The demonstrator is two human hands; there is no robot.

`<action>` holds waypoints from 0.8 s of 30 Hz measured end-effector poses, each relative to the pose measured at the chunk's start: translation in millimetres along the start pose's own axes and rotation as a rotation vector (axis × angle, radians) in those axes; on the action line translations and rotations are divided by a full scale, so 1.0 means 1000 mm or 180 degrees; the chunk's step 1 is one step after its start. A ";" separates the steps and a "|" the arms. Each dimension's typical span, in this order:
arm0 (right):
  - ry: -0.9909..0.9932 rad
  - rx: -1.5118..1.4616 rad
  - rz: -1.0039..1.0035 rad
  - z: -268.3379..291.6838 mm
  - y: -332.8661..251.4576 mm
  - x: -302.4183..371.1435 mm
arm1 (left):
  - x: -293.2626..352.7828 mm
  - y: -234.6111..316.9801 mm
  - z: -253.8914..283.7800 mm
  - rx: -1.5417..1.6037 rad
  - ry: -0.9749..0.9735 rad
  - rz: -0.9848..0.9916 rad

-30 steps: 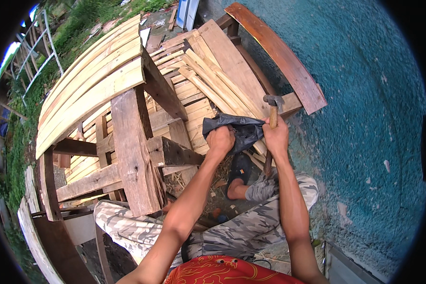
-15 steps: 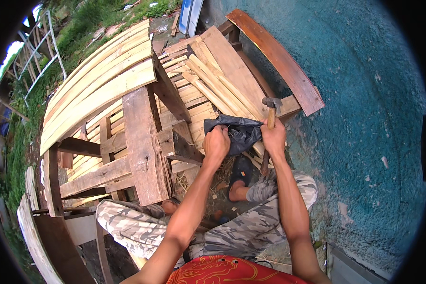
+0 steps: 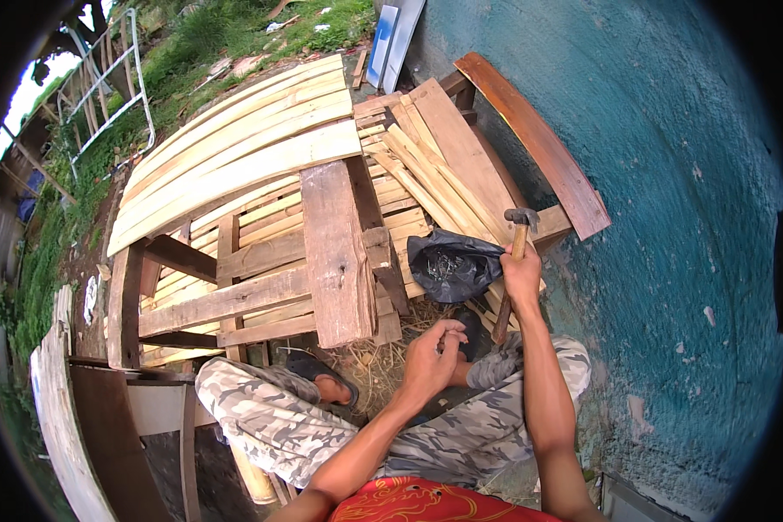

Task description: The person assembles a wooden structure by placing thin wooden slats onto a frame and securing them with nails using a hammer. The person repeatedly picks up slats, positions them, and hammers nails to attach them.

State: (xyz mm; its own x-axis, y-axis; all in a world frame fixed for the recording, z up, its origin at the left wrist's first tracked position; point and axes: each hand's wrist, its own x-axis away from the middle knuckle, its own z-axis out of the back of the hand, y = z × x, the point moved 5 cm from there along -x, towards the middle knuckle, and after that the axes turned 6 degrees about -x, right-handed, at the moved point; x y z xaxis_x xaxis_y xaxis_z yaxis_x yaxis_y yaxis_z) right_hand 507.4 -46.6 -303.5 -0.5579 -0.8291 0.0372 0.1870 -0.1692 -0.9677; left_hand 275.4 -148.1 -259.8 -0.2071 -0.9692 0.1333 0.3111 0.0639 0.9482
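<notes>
My right hand (image 3: 522, 277) grips the wooden handle of a hammer (image 3: 515, 248), its metal head up near a stack of pale wooden slats (image 3: 426, 187). A black plastic bag (image 3: 452, 265) lies open on the slats just left of the hammer. My left hand (image 3: 431, 357) hovers below the bag with its fingers pinched together, over straw on the ground; whether it holds something small I cannot tell. A wide weathered plank (image 3: 335, 252) stands across a wooden frame (image 3: 226, 300) to the left.
A teal rough wall (image 3: 670, 217) rises on the right with a curved brown board (image 3: 539, 143) leaning on it. Long curved planks (image 3: 235, 157) lie on the frame. My camouflage-trousered legs (image 3: 278, 418) are folded below. Grass and a metal frame (image 3: 122, 83) lie beyond.
My left hand has come off the black bag and drawn back toward me with fingers pinched. My right hand still holds the hammer, now a little lower and clear of the bag.
</notes>
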 end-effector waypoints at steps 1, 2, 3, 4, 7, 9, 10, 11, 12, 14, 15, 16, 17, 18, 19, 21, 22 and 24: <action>-0.0005 -0.0051 -0.0039 -0.002 -0.001 0.001 | 0.014 -0.006 0.006 0.0084 0.0004 0.0101; -0.0014 -0.0088 -0.0052 -0.003 -0.003 0.003 | 0.029 -0.011 0.012 0.0232 0.0049 0.0110; -0.0038 -0.0092 -0.0027 -0.006 -0.006 0.005 | 0.042 -0.017 0.019 0.0353 0.0080 0.0227; -0.0053 -0.0122 -0.0018 -0.008 -0.009 0.006 | 0.055 -0.019 0.028 0.0381 0.0158 0.0148; -0.0067 -0.0342 0.0082 -0.017 -0.019 0.010 | 0.092 -0.024 0.065 0.0514 0.0325 0.0316; -0.0098 -0.0472 0.0090 -0.025 -0.027 0.011 | 0.109 -0.021 0.089 0.0842 0.0390 0.0648; -0.0058 -0.0204 0.0037 -0.026 -0.030 0.010 | 0.114 -0.012 0.104 0.0903 0.0642 0.0449; -0.0052 -0.0151 0.0174 -0.030 -0.037 0.010 | 0.118 0.003 0.123 0.0401 0.0732 0.0106; -0.0009 -0.0122 0.0278 -0.033 -0.043 0.010 | 0.121 0.017 0.146 -0.0047 0.0800 -0.0165; 0.0004 -0.0144 0.0375 -0.041 -0.054 0.011 | 0.122 0.050 0.177 -0.0097 0.1186 -0.0843; 0.0048 -0.0109 0.0488 -0.046 -0.060 0.012 | 0.123 0.065 0.195 -0.0502 0.1374 -0.0972; 0.0094 -0.0118 0.0603 -0.049 -0.067 0.013 | 0.117 0.083 0.210 -0.0717 0.1602 -0.1307; 0.0160 -0.0170 0.0693 -0.054 -0.073 0.014 | 0.113 0.092 0.223 -0.0626 0.1819 -0.1158; 0.0125 -0.0149 0.0813 -0.059 -0.080 0.016 | 0.101 0.106 0.237 -0.0659 0.2008 -0.1503; 0.0030 -0.0241 0.0807 -0.067 -0.084 0.017 | 0.089 0.120 0.248 -0.0809 0.2129 -0.1748; -0.0216 -0.0602 0.0824 -0.080 -0.093 0.020 | 0.056 0.138 0.268 -0.0959 0.2175 -0.1872; -0.0252 -0.0576 0.0776 -0.086 -0.096 0.021 | 0.037 0.147 0.277 -0.1151 0.2276 -0.1979; -0.0442 -0.0682 0.0602 -0.099 -0.099 0.023 | -0.002 0.161 0.290 -0.1692 0.2389 -0.2216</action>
State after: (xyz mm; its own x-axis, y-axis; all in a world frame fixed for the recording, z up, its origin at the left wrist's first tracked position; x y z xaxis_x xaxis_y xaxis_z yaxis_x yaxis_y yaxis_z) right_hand 396.1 3.5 -231.5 -0.4110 -0.9025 -0.1291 0.0943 0.0988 -0.9906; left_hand 57.3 -66.9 -23.4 0.0612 -0.6639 -0.7453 0.7344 -0.4757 0.4840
